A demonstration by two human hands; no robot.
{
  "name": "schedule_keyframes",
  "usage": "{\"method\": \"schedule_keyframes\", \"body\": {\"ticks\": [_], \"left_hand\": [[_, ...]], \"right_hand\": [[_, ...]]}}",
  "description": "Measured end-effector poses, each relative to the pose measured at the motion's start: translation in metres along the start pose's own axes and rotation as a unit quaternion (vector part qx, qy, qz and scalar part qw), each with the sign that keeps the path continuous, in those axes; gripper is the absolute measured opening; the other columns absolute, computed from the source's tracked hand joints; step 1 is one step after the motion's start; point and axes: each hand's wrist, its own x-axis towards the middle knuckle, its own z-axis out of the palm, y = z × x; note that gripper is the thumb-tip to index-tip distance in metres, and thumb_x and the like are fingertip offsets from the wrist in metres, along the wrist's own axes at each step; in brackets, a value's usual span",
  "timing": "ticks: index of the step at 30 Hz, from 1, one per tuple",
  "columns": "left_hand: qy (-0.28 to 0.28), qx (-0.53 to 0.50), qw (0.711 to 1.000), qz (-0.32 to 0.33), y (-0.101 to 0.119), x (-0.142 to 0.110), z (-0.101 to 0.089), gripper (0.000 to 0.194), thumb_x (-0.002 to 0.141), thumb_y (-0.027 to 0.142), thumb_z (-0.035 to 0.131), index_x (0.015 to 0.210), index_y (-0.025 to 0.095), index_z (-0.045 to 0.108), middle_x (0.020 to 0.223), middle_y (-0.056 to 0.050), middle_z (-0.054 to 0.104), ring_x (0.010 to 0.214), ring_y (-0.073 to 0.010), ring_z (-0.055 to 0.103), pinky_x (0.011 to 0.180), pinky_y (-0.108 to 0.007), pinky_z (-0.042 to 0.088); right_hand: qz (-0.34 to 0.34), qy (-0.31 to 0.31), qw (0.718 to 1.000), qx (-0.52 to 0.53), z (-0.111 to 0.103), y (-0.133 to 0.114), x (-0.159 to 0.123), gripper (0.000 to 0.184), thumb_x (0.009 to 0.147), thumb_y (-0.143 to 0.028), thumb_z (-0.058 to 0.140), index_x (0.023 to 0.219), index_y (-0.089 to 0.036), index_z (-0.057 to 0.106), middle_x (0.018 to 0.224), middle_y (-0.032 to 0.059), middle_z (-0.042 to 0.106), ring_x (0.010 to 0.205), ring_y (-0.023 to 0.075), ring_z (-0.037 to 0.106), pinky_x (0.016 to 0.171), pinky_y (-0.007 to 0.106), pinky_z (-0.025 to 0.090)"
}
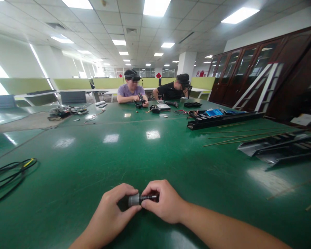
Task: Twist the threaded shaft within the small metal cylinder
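Note:
Near the front of the green table [98, 148], both hands are on a small metal part. It has a grey cylindrical body [133, 200] and a thin dark ridged shaft [147, 197] pointing right, with a shiny tip. My left hand [114, 209] grips the cylinder between thumb and fingers. The fingers of my right hand [166, 202] close around the shaft side, close to where it meets the cylinder. The shaft's far end is partly hidden in my right palm.
A coil of black cable [12, 174] lies at left. Black metal channels [285, 148] and thin rods [230, 140] lie at right. Across the table sit two people, one holding a dark tool [139, 101]. A ladder [259, 88] stands behind at right.

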Motion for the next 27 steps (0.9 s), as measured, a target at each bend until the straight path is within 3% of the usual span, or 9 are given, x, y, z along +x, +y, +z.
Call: {"method": "schedule_keyframes", "body": {"ticks": [6,27], "left_hand": [[0.0,0.002,1.0,0.008,0.0,-0.0009,-0.0004,0.021,0.08,0.023,0.077,0.098,0.023,0.069,0.095,-0.003,0.072,0.087,-0.0199,0.07,0.079,-0.029,0.055],[0.0,0.0,1.0,0.006,0.0012,-0.0006,-0.001,0.019,0.079,0.024,0.076,0.096,0.023,0.069,0.093,-0.003,0.072,0.086,-0.0206,0.07,0.078,-0.029,0.056]], "right_hand": [[-0.034,0.012,0.999,-0.02,-0.0003,0.0,-0.0005,0.01,0.072,-0.022,0.072,0.08,-0.017,0.075,0.07,0.0004,0.067,0.064,0.0136,0.059,0.06,0.023,0.042],[-0.032,0.002,0.999,-0.029,-0.001,-0.0005,-0.0008,0.011,0.073,-0.025,0.072,0.081,-0.017,0.074,0.071,0.001,0.068,0.065,0.0143,0.059,0.061,0.023,0.043]]}}
